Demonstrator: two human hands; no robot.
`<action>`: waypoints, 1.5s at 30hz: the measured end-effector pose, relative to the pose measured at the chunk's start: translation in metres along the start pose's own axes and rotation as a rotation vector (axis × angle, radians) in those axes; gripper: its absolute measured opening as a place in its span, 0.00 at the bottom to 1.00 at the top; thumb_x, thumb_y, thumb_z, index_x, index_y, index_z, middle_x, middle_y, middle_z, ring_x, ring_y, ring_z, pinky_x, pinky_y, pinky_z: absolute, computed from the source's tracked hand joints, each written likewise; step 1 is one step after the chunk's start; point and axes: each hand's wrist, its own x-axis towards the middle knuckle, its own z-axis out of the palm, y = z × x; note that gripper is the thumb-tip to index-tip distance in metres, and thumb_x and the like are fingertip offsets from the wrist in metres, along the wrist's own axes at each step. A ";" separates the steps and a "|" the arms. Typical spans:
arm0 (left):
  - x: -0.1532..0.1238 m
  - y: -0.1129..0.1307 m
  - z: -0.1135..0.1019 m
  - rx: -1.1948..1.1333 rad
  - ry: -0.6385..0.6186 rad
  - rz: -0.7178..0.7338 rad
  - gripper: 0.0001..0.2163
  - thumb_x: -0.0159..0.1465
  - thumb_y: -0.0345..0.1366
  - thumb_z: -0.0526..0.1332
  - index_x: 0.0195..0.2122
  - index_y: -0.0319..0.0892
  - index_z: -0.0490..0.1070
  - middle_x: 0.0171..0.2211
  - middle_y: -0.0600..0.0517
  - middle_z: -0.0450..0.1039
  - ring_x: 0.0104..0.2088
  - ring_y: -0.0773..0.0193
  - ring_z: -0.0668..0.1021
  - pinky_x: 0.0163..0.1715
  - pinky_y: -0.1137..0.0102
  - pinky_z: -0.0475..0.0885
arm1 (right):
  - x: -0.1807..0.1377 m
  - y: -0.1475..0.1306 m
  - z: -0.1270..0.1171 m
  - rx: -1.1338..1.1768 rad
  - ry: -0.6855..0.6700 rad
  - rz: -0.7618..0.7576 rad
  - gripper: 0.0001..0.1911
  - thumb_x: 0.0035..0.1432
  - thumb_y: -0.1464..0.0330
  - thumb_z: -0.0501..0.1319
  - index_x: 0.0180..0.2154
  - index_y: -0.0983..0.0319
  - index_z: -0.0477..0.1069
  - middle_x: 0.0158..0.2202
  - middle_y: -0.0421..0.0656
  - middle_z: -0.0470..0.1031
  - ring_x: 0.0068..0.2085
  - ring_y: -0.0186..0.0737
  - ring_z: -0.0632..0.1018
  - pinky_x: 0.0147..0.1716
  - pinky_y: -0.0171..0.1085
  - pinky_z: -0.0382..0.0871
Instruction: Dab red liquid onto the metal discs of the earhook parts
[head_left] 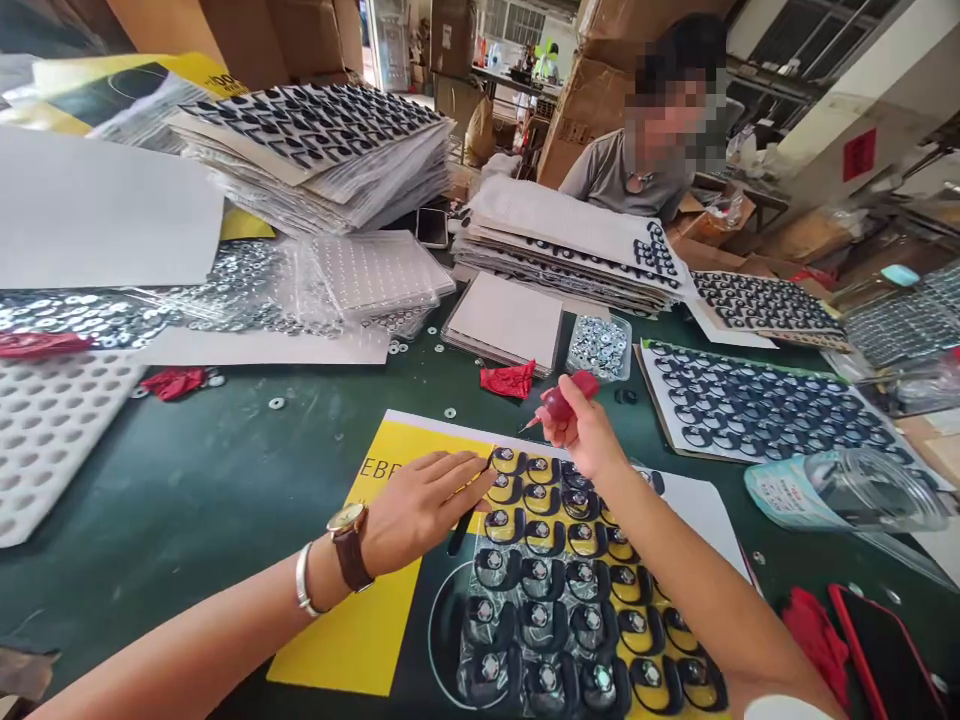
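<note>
OK, right hand [589, 437] grips a red needle-tip squeeze bottle [585, 383] at the far edge of the printed sheet [352, 630] on the desk [217, 450]. Left hand [420, 510] is palm-down, fingers extended, by the far-left corner of the black curved parts [538, 577]; can't tell whether it pinches the dark stick [460, 534] beneath.

Red needle-tipped bottle [557, 404] partly hidden by right hand [582, 434], red-cased phone [889, 650] cut off below
</note>
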 end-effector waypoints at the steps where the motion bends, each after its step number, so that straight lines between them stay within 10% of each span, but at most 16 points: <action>1: 0.006 -0.001 0.005 0.020 0.004 0.037 0.13 0.68 0.33 0.57 0.54 0.41 0.69 0.45 0.44 0.78 0.48 0.56 0.80 0.47 0.61 0.78 | -0.001 0.001 -0.002 -0.008 0.001 0.009 0.27 0.49 0.45 0.65 0.27 0.65 0.72 0.20 0.45 0.77 0.15 0.33 0.72 0.10 0.30 0.61; 19: 0.027 0.001 0.031 0.233 -0.011 0.201 0.11 0.67 0.28 0.55 0.46 0.30 0.73 0.42 0.41 0.79 0.42 0.55 0.80 0.45 0.61 0.77 | -0.002 0.021 0.009 -0.188 -0.204 -0.257 0.18 0.57 0.55 0.64 0.24 0.62 0.70 0.20 0.38 0.71 0.23 0.34 0.73 0.29 0.37 0.73; 45: 0.024 0.009 0.036 0.304 0.002 0.237 0.10 0.65 0.29 0.61 0.45 0.28 0.75 0.42 0.39 0.79 0.44 0.52 0.80 0.46 0.59 0.77 | 0.000 0.030 0.003 -0.354 -0.254 -0.286 0.17 0.58 0.56 0.64 0.26 0.62 0.72 0.22 0.40 0.75 0.24 0.35 0.75 0.28 0.35 0.71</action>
